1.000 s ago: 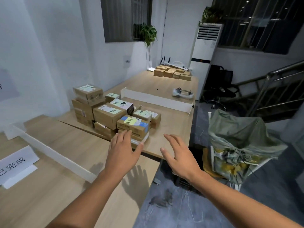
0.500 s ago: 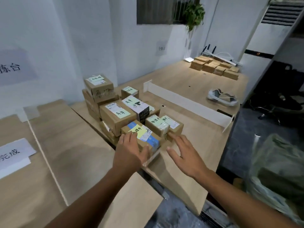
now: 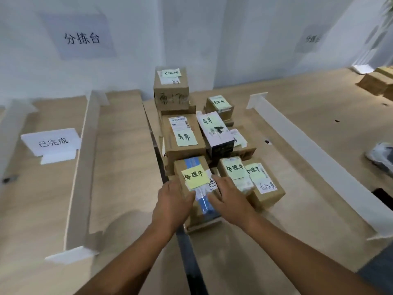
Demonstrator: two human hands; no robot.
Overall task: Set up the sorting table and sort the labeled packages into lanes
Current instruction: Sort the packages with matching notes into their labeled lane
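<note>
Several labeled cardboard packages [image 3: 185, 135] are piled on the wooden table [image 3: 297, 209], at the middle. The nearest one, the front package [image 3: 194, 177], has a yellow handwritten label and blue tape on top. My left hand [image 3: 172, 201] clasps its left side with the thumb lying over the top. My right hand [image 3: 229, 199] clasps its right side, the fingers between it and the neighbouring small package [image 3: 234, 170]. Both arms reach in from the bottom of the view.
A white divider strip [image 3: 79, 167] runs along the left table and another divider strip [image 3: 308, 150] along the right. A white folded sign [image 3: 51, 141] stands on the far left lane. A dark gap [image 3: 191, 262] separates the two tables. More boxes [image 3: 376, 81] sit at the far right.
My view has swung left and closer to the pile. Both hands moved forward from hovering beside the front package to clasping it on either side.
</note>
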